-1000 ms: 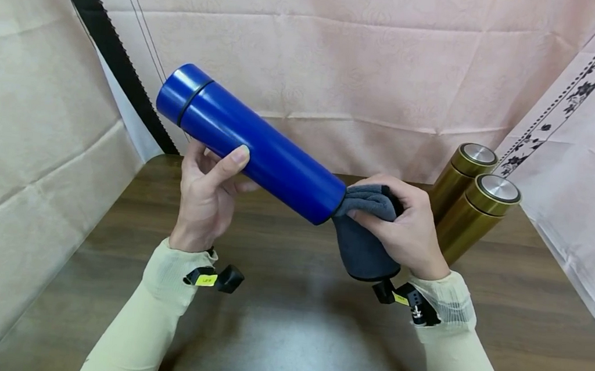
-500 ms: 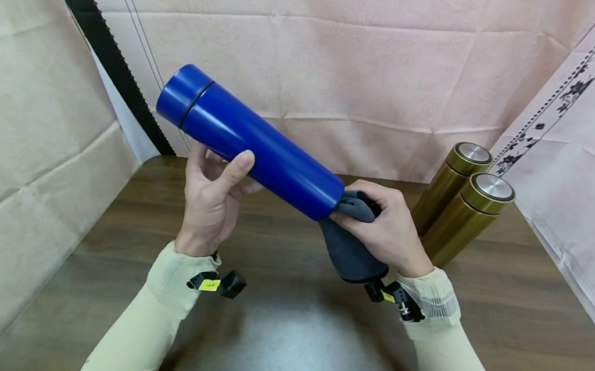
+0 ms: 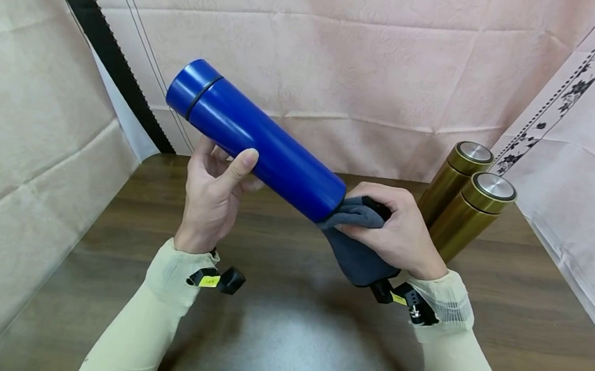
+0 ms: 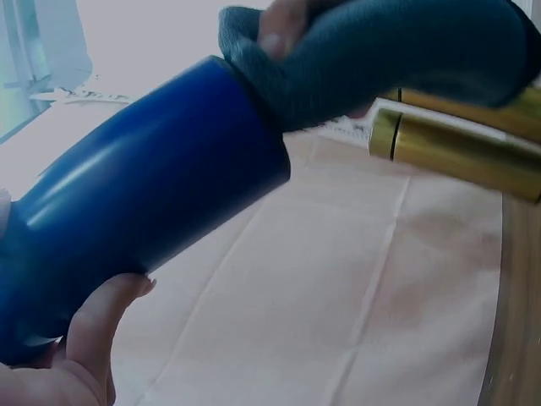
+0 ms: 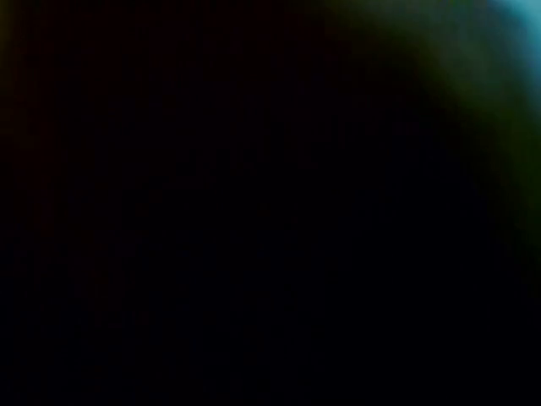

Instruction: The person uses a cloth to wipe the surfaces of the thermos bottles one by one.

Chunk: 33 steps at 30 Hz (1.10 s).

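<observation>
A blue thermos bottle (image 3: 259, 142) is held tilted above the table, its lidded end up at the left and its base down at the right. My left hand (image 3: 214, 196) grips it from below near the middle, thumb along the near side. In the left wrist view the thumb curls against the blue bottle (image 4: 161, 169). My right hand (image 3: 396, 228) pinches a folded dark grey cloth (image 3: 357, 254) against the bottle's base, with the loose part hanging down. The right wrist view is almost wholly dark, its lens covered.
Two gold thermos bottles with silver-topped lids stand at the right, the nearer gold bottle (image 3: 476, 214) beside my right hand and the farther gold bottle (image 3: 453, 174) behind it. A brown wooden table (image 3: 285, 336) lies below, with a pale cloth backdrop (image 3: 328, 65) behind.
The right hand with the cloth has shifted left across the bottle's base and then back to the right. The blue bottle has moved slightly right, still in the left hand.
</observation>
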Each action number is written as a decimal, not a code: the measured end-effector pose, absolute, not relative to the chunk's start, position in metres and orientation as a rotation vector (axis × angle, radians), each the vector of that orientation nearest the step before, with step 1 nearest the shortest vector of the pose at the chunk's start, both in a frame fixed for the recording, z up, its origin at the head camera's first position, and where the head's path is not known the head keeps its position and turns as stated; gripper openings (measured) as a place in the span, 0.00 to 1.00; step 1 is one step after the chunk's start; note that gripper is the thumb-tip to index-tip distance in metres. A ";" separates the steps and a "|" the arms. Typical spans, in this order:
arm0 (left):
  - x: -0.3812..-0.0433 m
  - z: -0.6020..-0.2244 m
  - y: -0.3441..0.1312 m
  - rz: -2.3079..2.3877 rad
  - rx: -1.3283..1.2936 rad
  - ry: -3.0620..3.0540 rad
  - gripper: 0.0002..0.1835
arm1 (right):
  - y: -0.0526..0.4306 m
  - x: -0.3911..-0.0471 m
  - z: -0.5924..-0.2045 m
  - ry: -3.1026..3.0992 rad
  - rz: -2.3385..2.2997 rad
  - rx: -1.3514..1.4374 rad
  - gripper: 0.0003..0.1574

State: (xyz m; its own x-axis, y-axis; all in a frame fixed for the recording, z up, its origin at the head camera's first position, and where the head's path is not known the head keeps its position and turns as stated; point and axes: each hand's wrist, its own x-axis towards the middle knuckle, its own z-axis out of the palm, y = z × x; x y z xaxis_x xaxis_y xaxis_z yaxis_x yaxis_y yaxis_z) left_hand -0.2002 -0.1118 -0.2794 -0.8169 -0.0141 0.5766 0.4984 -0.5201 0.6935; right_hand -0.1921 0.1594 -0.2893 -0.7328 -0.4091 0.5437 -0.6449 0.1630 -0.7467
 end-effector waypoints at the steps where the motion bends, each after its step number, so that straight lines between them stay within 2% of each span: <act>1: -0.200 -0.279 -0.112 -2.379 -0.747 -1.348 0.24 | 0.160 -0.192 -0.289 -2.204 1.612 1.026 0.16; 6: -0.202 -0.280 -0.114 -2.338 -0.766 -1.395 0.21 | 0.163 -0.195 -0.292 -2.166 1.650 0.939 0.17; 17: -0.201 -0.279 -0.114 -2.351 -0.747 -1.322 0.21 | 0.155 -0.202 -0.302 -2.192 1.665 0.667 0.14; 26: -0.202 -0.280 -0.111 -2.339 -0.750 -1.280 0.24 | 0.142 -0.202 -0.307 -2.273 1.635 0.676 0.13; 33: -0.204 -0.283 -0.109 -2.306 -0.742 -1.297 0.26 | 0.142 -0.201 -0.306 -2.305 1.577 0.830 0.10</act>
